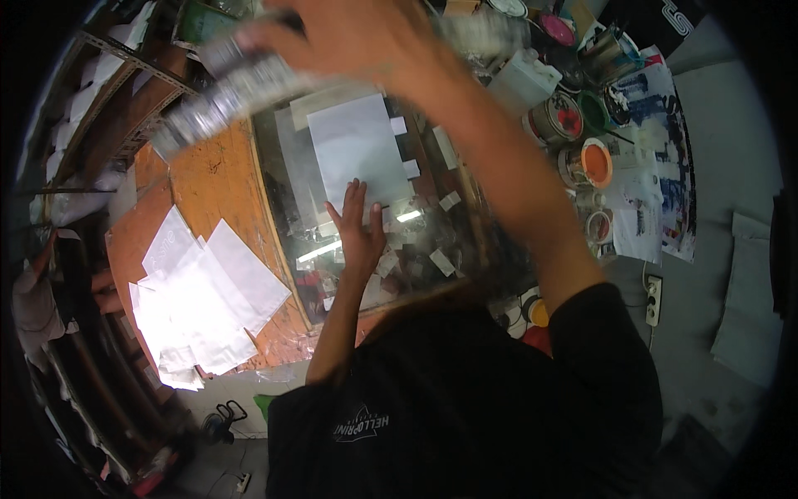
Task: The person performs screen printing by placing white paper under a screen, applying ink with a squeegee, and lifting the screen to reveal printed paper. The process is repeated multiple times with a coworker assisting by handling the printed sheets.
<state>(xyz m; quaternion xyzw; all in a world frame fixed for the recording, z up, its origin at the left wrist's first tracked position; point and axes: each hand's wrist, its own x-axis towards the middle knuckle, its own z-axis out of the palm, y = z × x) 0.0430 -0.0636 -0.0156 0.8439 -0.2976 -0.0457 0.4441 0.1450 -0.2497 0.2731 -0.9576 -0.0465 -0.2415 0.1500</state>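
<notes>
My left hand (359,233) lies flat with fingers spread, its fingertips on the lower edge of a white sheet of paper (356,141). The sheet rests on a dark glass plate (291,187), with small white tabs (411,170) along its right side. Stretched across the top of the view, my right arm ends in my right hand (341,37), smeared by motion. Its fingers look curled over a long silvery frame (229,104), which slants above the plate's far left corner. Blur hides the frame's details.
White paper sheets (199,308) are piled on the orange wooden table (212,183) at left. Open paint cans (555,118) and an orange paint pot (595,162) crowd the right. A metal rack (116,50) stands far left. A power strip (654,299) hangs right.
</notes>
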